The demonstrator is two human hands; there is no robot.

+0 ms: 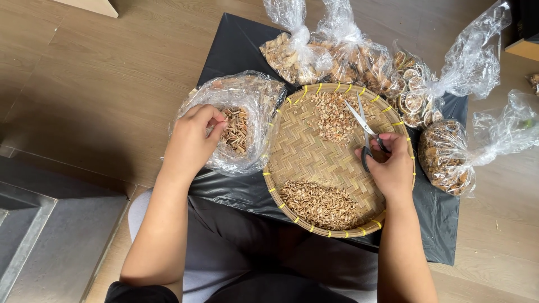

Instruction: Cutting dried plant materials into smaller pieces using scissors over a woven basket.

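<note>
Fingers (210, 120) of my left hand (191, 143) are pinched together inside the mouth of the open clear bag (247, 95), closed on a few of the dried strips (236, 130) that lie just beyond the fingertips. Over on the other side my right hand (393, 168) has its fingers threaded through the dark loops of the scissors (365, 132) and clamped on them; the blades stand slightly apart, pointing away from the knuckles over the woven bamboo tray (314, 154). Past the blade tips lies a loose pile of cut chips (334, 115), and nearer my wrist, at the tray's close rim, sits a second, fuller heap (320, 205). Beyond the right fingers several tied clear bags of dried slices (443, 151) crowd the edge of the black sheet (236, 50) on the wooden floor (101, 73). As I judge it, the pinch wants to be small and tidy: only as many strips as the fingertips can hold parallel, ends level, so one snip takes them cleanly. I'd hold the bag's rim open with the back of the hand so the plastic doesn't snag, and carry the strips over the tray's middle before cutting, blades angled away from the left fingertips, so chips fall inside the rim.
</note>
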